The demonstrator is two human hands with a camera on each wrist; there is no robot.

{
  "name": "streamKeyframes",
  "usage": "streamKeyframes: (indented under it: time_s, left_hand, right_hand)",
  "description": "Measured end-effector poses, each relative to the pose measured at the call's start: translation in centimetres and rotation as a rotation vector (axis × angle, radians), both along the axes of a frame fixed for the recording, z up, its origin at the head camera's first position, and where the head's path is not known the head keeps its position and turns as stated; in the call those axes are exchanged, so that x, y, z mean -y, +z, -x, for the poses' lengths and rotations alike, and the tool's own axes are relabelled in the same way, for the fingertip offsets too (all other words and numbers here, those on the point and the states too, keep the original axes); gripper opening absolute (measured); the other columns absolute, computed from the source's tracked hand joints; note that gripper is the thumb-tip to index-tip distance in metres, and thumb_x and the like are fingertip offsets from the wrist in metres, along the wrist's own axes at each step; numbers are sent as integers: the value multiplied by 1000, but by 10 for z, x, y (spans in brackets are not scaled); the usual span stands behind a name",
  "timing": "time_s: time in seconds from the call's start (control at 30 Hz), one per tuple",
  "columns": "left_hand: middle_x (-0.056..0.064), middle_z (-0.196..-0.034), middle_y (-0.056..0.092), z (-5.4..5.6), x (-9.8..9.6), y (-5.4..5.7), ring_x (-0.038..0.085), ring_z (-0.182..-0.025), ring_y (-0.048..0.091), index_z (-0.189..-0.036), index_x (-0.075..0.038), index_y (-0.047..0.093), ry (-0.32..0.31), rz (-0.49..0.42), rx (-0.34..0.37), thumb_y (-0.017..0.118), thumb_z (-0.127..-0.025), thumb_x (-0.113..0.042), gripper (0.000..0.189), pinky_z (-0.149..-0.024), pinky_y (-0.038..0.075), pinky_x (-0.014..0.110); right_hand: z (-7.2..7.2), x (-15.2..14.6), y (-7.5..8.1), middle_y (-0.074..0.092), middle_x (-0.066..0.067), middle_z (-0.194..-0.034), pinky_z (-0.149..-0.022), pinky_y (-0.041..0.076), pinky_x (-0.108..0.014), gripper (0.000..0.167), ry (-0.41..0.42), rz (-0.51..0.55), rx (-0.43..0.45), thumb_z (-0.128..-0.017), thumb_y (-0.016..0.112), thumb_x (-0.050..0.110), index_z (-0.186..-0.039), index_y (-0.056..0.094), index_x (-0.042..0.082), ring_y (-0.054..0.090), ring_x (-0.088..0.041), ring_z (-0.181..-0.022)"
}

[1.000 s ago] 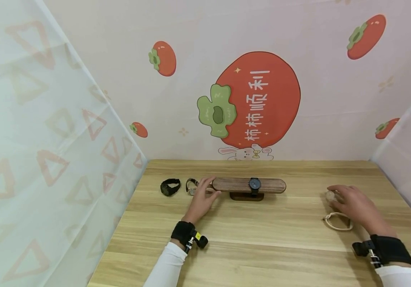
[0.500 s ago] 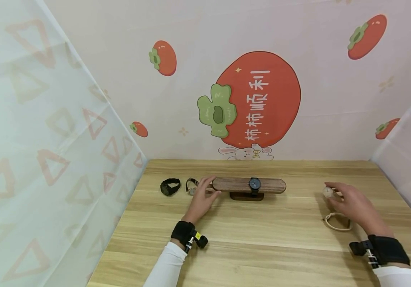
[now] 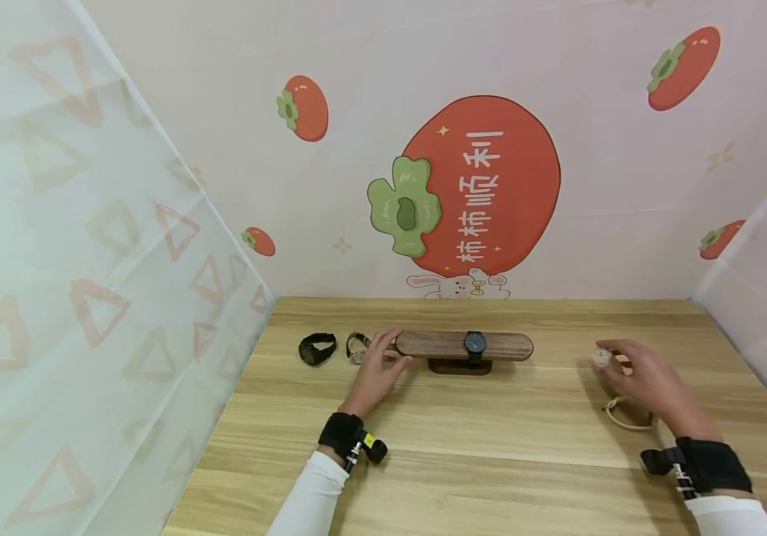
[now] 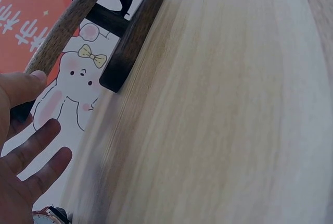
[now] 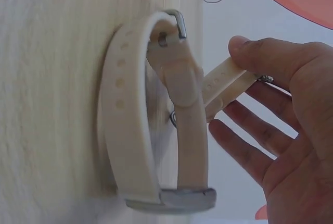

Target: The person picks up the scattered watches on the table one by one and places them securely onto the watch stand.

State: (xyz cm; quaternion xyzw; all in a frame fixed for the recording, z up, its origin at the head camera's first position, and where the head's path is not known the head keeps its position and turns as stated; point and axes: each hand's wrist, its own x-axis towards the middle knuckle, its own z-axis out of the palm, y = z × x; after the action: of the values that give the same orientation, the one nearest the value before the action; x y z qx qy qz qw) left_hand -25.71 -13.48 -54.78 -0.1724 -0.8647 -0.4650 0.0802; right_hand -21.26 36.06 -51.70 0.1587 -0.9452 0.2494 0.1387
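Note:
My left hand (image 3: pixel 373 376) holds the left end of a dark wooden watch stand (image 3: pixel 433 345), thumb on the near side of its bar (image 4: pixel 65 31). The other fingers are spread below the bar. A black watch (image 3: pixel 475 343) is strapped around the bar, right of its middle. On the right, my right hand (image 3: pixel 651 380) pinches a small cream watch (image 3: pixel 602 356) by its strap (image 5: pixel 221 81), above the tabletop. Below that hand a second cream watch (image 3: pixel 631 428) rests on the table, its buckled strap (image 5: pixel 125 104) large in the right wrist view.
A chunky black watch (image 3: pixel 316 353) lies at the far left of the wooden table (image 3: pixel 464 476). Between it and my left hand lies a dark-strapped watch (image 3: pixel 357 356). A printed backdrop (image 3: pixel 598 246) rises behind the table, with side panels left and right.
My right hand has lifted the small cream watch and moved it slightly left and away from me. My left hand and the stand have stayed in place.

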Motion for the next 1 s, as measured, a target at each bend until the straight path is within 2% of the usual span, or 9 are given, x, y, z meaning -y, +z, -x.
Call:
streamKeyframes:
  time_s: [0.27,0.5,0.73,1.0]
  left_hand:
    - [11,-154,51,1,0,-1,30,-135,56,-159,-9,49,2,-3,6,75,-102,-22,64,-105,56,50]
    - [11,-153,52,1,0,0,30,-132,57,-158,-8,50,0,-2,0,75,-102,-23,64,-103,57,50]
    - [11,-156,49,-1,0,2,34,-147,49,-160,-13,48,-4,-18,24,74,-103,-23,63,-118,46,59]
    - [9,-157,49,-1,-1,2,32,-147,48,-160,-17,49,2,-18,38,74,-102,-23,63,-120,46,57]
  right_hand:
    - [0,9,-1,68,-32,-129,-88,58,-67,48,-22,39,16,-93,82,6,-136,64,-5,68,-54,-110]
    - [1,16,1,67,-35,-131,-86,58,-69,50,-15,61,12,-94,81,4,-139,62,-6,68,-57,-109]
    - [2,24,2,67,-33,-132,-89,57,-69,50,-10,101,31,-95,80,6,-141,62,-4,67,-57,-112]
    - [6,34,1,68,-33,-130,-90,56,-69,49,1,116,23,-95,81,9,-139,62,-3,68,-57,-112]
